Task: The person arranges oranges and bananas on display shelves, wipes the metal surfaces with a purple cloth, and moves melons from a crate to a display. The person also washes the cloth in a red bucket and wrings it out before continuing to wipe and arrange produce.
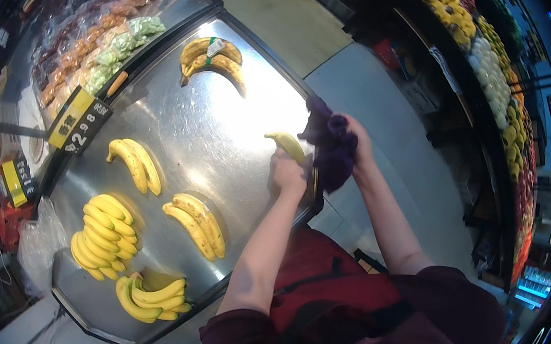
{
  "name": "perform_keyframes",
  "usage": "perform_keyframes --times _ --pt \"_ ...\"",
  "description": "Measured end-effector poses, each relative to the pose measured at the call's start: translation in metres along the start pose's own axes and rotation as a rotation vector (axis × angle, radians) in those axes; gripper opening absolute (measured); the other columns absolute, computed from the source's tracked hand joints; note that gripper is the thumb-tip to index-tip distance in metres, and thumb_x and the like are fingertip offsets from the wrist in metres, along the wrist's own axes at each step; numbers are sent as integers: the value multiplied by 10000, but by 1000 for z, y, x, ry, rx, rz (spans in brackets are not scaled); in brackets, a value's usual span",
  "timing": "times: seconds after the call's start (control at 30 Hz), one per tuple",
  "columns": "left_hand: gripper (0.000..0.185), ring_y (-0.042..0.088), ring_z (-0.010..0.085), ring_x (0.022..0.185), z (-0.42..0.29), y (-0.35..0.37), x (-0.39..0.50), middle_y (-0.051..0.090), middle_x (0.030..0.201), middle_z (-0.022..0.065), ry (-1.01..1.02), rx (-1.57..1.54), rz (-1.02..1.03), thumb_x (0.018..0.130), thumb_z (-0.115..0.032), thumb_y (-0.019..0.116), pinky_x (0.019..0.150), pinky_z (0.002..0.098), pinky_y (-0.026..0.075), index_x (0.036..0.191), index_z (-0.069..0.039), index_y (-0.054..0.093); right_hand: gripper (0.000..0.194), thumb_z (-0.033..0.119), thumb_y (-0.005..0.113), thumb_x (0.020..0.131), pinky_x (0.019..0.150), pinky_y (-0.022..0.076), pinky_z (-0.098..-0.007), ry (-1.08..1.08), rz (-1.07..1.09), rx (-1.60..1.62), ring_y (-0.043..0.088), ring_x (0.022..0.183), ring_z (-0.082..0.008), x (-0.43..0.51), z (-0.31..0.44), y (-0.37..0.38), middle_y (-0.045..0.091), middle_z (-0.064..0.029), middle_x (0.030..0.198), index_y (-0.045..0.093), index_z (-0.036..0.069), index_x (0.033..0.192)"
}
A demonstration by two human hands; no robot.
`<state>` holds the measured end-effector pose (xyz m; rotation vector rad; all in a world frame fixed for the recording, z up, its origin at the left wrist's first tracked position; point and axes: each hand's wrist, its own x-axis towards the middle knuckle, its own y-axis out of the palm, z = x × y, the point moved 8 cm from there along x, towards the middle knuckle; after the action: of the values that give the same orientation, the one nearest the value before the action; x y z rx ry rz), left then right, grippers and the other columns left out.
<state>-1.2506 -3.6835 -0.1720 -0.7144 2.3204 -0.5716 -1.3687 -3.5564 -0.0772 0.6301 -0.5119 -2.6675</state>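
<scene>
My left hand (289, 174) holds a single yellow banana (287, 144) just above the right end of a stainless steel display table (136, 107). Beside it, my right hand (359, 135) grips a dark purple cloth (330, 151) that hangs at the table's edge. Two spotted bananas (196, 221) lie left of my left hand, and another pair (134, 164) is farther up. Large yellow bunches (103, 234) rest at the left, with a greener-tipped bunch (154, 297) near the front edge. At the far end lies a browned bunch (211, 58) bound with green tape.
A yellow and black price sign (78, 122) stands on the table's far-left edge. Beyond it are bagged produce (102, 48) and a wooden handle (117, 83). Crumpled clear plastic bags (42, 244) hang at the left. A dark fruit rack (476, 114) runs along the right, across the aisle floor.
</scene>
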Motion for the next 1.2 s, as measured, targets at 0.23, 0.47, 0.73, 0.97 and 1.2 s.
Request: perform_keyframes --times 0.23,0.47,0.73,0.97,1.2 --pt "634 644 385 899 35 -42 -34 644 984 223 -203 172 -11 694 -329 779 799 459 507 1139 7 479 464 248 509 847 946 460 -423 -16 56 -1010 574 1094 -328 98 -47 7 574 -134 1274 543 93 1284" --pt "685 641 417 895 112 -111 -89 641 967 279 -389 255 -144 734 -321 739 799 454 524 1209 52 417 648 336 642 781 1049 334 -554 -479 404 -1608 463 1201 -444 -29 -157 89 370 -121 1483 474 149 1378" --pt "816 551 370 1111 32 -142 31 537 1208 253 -103 64 -359 763 -326 749 965 415 435 1350 68 344 660 277 630 830 1041 336 -578 -417 156 -1690 395 1197 -546 29 -102 50 331 -149 1484 388 86 1413" --pt "1237 461 334 1192 -65 -98 278 380 1310 270 -645 -445 -453 517 -617 838 1022 403 374 1313 103 223 557 268 634 804 932 463 -478 -604 76 -1656 509 1101 -465 118 -80 78 440 -121 1422 524 130 1331" --pt "1076 451 317 1189 -71 -109 265 391 1287 227 -730 -320 -628 607 -382 815 1012 401 397 1363 58 189 586 268 648 764 891 492 -456 -636 105 -1643 534 1066 -432 129 -84 78 465 -83 1404 528 158 1327"
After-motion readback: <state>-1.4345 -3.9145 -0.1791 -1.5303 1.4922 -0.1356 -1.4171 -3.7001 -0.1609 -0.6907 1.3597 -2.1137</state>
